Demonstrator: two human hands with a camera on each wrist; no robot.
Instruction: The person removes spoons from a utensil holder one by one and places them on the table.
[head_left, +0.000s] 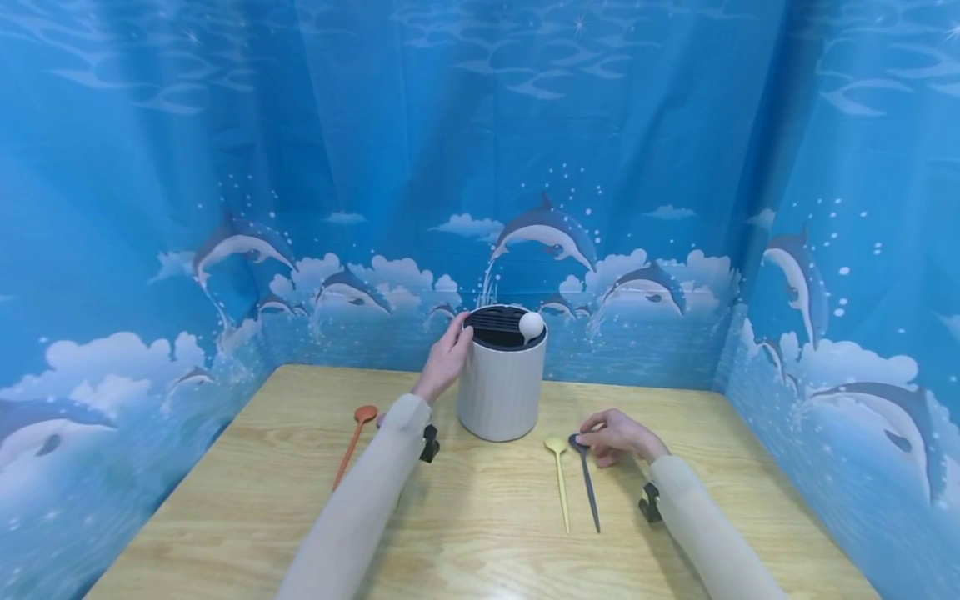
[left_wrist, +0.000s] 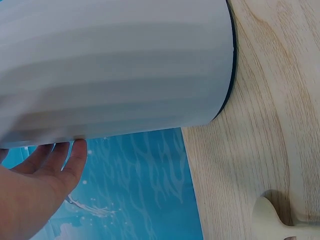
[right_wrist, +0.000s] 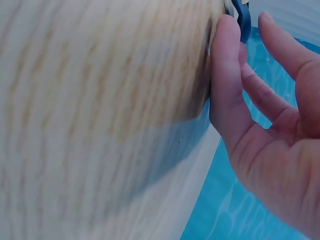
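Note:
A ribbed light-grey utensil holder [head_left: 501, 392] with a black slotted top stands upright near the back of the table. The round head of a white spoon [head_left: 532, 325] sticks out of its right side. My left hand [head_left: 448, 354] holds the holder at its upper left, fingers [left_wrist: 76, 162] against the wall. At the right, my right hand [head_left: 618, 437] pinches the bowl of a dark spoon [head_left: 589, 483], whose handle points toward me. In the right wrist view the dark spoon [right_wrist: 244, 22] shows only partly, by the fingertips. A yellow spoon [head_left: 560, 479] lies just left of it.
An orange spoon [head_left: 354, 442] lies on the wooden table [head_left: 480, 517] to the left, partly behind my left sleeve. A pale utensil [left_wrist: 267, 222] shows at the corner of the left wrist view. Blue dolphin-print curtains [head_left: 375, 167] enclose the table's back and sides.

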